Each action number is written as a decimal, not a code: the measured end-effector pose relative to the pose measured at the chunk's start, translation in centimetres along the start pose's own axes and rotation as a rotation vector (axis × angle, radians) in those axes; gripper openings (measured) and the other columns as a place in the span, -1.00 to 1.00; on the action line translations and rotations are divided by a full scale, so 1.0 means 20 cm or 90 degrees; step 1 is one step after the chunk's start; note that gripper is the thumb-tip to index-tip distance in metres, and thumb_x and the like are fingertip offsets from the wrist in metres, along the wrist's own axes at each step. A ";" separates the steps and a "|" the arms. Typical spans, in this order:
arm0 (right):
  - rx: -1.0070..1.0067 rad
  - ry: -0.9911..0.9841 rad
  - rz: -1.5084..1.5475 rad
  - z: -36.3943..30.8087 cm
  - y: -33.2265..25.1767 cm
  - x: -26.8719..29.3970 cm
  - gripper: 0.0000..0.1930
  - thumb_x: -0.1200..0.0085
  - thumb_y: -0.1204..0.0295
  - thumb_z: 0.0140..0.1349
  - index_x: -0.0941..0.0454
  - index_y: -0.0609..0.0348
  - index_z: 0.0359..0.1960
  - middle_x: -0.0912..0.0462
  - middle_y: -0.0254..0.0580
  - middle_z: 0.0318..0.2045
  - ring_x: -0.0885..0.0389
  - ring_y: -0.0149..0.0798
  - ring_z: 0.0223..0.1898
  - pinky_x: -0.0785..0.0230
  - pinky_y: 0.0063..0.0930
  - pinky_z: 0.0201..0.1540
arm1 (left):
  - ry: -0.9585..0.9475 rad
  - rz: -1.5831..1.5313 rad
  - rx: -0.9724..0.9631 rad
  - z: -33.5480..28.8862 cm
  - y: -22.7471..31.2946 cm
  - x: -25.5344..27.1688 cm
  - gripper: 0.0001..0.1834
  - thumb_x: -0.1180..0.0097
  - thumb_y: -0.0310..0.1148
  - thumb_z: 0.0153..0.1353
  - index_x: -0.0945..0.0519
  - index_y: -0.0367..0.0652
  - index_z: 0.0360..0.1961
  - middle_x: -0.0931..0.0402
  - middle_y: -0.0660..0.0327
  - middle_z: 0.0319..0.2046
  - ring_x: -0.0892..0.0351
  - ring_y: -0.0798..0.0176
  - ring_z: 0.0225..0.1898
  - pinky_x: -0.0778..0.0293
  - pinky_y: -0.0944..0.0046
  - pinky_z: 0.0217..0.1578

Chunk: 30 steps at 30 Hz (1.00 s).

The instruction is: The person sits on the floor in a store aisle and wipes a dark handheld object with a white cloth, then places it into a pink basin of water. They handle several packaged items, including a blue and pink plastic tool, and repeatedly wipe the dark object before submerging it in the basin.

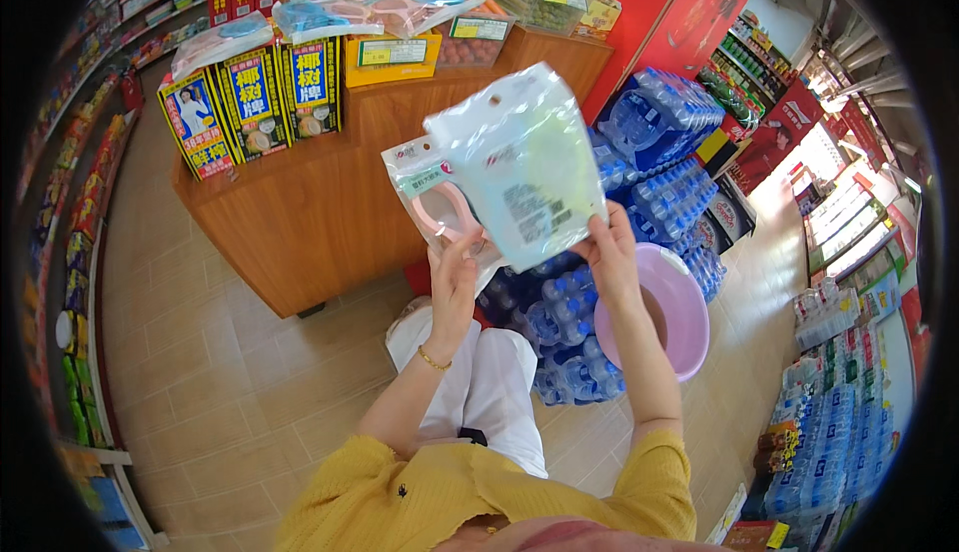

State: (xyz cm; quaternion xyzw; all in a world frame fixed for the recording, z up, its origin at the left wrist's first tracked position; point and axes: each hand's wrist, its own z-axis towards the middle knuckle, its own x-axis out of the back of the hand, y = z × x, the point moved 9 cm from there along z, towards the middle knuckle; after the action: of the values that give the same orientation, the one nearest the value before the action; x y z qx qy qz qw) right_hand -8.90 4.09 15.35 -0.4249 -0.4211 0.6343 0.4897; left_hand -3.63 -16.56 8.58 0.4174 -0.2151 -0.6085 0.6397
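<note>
My left hand point(455, 277) is closed on the lower edge of a clear plastic package point(412, 178) with a pink ring-shaped piece inside. In my right hand point(609, 249) is the lower right corner of a flat, pale blue-and-white plastic package point(529, 177), pinched between thumb and fingers. This package has a hang hole near its top and a printed block on its face. It overlaps the right part of the pink package and hides it. Both packages are held up in front of the wooden counter point(310, 222).
On the counter stand black-and-yellow drink cartons point(250, 102), more bagged pink and blue pieces point(385, 10) and clear food boxes point(475, 40). Blue-capped water bottle packs point(659, 122) and a pink basin point(684, 322) are to the right. Shelves point(85, 212) line the left.
</note>
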 end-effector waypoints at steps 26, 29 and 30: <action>0.149 0.179 0.176 1.52 -0.62 0.15 -0.70 0.11 0.39 0.29 -0.34 0.43 -0.11 -0.49 0.01 -0.17 -0.54 -0.18 -0.22 -0.55 -0.40 -0.17 | -0.043 -0.108 0.146 -0.10 -0.09 0.11 -0.78 0.03 -0.65 0.09 -0.55 -0.26 -0.23 -0.39 0.22 -0.21 -0.37 0.36 -0.16 -0.30 0.42 -0.14; 0.127 0.214 0.246 1.80 -0.59 0.16 -0.70 0.13 0.38 0.30 -0.33 0.43 -0.10 -0.47 0.06 -0.15 -0.53 -0.11 -0.20 -0.57 -0.33 -0.20 | -0.077 -0.074 0.110 -0.08 -0.06 0.11 -0.78 0.00 -0.66 0.08 -0.56 -0.22 -0.25 -0.37 0.21 -0.19 -0.37 0.29 -0.14 -0.30 0.40 -0.11; 0.113 0.226 0.272 1.89 -0.55 0.17 -0.71 0.14 0.39 0.30 -0.32 0.43 -0.10 -0.46 0.09 -0.14 -0.52 -0.08 -0.19 -0.58 -0.31 -0.20 | -0.066 -0.083 0.117 -0.07 -0.04 0.12 -0.78 -0.01 -0.65 0.07 -0.57 -0.21 -0.25 -0.40 0.21 -0.20 -0.36 0.28 -0.12 -0.29 0.38 -0.10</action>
State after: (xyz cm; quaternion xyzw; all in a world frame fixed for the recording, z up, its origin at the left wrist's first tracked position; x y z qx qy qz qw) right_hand -42.40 4.83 36.17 -0.5638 -0.1728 0.6734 0.4459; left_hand -2.57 -18.43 6.68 0.4554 -0.2748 -0.6474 0.5459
